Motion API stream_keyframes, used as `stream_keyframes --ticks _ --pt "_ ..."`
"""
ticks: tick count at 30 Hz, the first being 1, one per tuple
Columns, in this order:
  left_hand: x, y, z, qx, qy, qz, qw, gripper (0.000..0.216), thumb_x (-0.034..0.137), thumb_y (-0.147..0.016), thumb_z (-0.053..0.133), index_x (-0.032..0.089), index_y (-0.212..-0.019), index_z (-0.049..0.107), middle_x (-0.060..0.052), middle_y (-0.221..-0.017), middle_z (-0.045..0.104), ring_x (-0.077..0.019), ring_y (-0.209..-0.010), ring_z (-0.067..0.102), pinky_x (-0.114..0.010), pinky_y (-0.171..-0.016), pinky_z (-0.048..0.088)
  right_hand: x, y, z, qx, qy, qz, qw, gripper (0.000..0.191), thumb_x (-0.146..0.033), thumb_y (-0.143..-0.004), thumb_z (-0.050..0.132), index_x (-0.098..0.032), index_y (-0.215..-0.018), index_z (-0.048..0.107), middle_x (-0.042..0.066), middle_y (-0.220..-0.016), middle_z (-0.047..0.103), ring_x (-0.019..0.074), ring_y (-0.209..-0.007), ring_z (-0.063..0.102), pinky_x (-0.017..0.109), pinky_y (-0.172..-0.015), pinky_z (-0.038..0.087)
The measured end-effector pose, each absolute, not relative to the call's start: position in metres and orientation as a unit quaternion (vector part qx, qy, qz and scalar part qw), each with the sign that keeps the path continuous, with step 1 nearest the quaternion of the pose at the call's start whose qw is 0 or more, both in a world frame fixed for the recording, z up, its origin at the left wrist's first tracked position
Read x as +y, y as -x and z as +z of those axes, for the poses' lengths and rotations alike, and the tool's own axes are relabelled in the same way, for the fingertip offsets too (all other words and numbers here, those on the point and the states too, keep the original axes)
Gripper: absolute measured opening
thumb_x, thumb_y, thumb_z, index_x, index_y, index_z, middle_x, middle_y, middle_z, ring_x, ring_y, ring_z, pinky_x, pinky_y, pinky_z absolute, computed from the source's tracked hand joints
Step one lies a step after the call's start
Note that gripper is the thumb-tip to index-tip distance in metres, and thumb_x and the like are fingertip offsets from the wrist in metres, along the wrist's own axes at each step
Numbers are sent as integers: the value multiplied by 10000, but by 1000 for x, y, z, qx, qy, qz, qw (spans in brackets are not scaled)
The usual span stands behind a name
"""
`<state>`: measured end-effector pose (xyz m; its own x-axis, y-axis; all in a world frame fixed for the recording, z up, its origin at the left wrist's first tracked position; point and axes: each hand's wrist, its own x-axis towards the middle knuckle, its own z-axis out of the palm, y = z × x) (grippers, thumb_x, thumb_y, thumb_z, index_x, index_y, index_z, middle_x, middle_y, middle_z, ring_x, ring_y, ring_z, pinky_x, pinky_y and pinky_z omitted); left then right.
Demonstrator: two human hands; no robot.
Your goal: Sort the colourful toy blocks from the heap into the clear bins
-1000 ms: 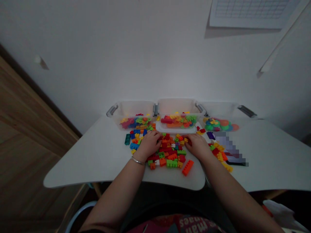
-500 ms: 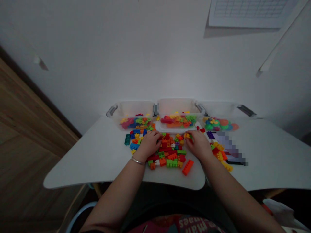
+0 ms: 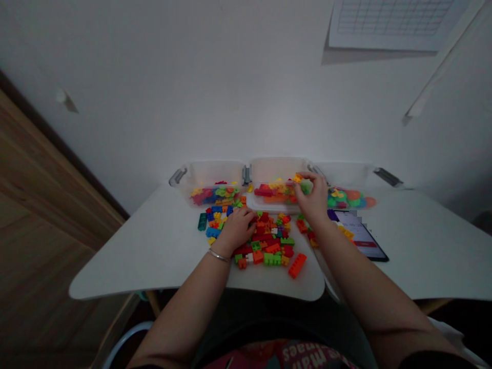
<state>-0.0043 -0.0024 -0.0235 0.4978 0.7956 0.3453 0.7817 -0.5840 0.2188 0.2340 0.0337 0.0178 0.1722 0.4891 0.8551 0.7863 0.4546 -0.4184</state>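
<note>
A heap of coloured plastic bricks (image 3: 269,238) lies on the white table (image 3: 154,246) in front of me. My left hand (image 3: 235,228) rests on the heap's left side, fingers curled down among the bricks; what they hold, if anything, is hidden. My right hand (image 3: 314,197) is raised over the middle clear bin (image 3: 279,171), pinching a small orange-yellow brick (image 3: 297,178) at the bin's right rim. An orange long brick (image 3: 297,265) lies alone near the table's front edge.
Three clear plastic bins stand in a row at the back: left bin (image 3: 209,177), the middle one, right bin (image 3: 351,179), each with coloured pieces. A phone (image 3: 361,234) lies right of the heap. A wooden panel (image 3: 34,205) is on the left.
My right hand picked a small orange-yellow brick from the heap and lifted it back to the middle bin. The left hand stayed on the heap.
</note>
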Motion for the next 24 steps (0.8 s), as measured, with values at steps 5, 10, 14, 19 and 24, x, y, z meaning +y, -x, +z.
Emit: stream_keyframes --ticks 5,10,14,19,24 --pt "-2 4 -25 455 -864 213 17 207 173 -859 547 179 -1042 643 -74 -1102 645 -239 -1036 558 -399 -962 460 56 -229 20 -628 556 -116 532 266 -327 -820 525 -176 -1025 601 110 -1027 655 259 -1025 559 443 -944 417" --pt "0 5 -27 456 -865 210 13 203 186 -859 551 189 -1039 644 -70 -1096 644 -233 -1029 561 -388 -951 464 57 -230 13 -646 556 -141 503 308 -302 -857 480 -170 -1109 599 109 -1088 669 267 -1096 533 470 -1031 350" --pt "0 5 -29 458 -863 211 14 202 189 -858 550 187 -1036 646 -74 -1098 640 -236 -1037 556 -387 -952 462 54 -237 10 -681 529 -139 486 312 -289 -855 490 -168 -1120 601 98 -1110 683 261 -1097 545 466 -1052 347" --pt "0 5 -28 460 -862 211 16 219 189 -863 537 190 -1052 647 -75 -1100 637 -239 -1041 556 -395 -959 459 40 -247 19 -664 503 -132 538 338 -289 -845 505 -178 -1159 563 97 -1116 676 246 -1079 562 442 -992 413" --pt "-2 5 -26 463 -862 208 16 214 189 -862 539 188 -1047 647 -74 -1100 643 -237 -1034 559 -400 -960 459 13 -260 23 -662 531 -123 514 228 -307 -848 505 -197 -999 636 85 -965 692 240 -914 597 416 -869 460"
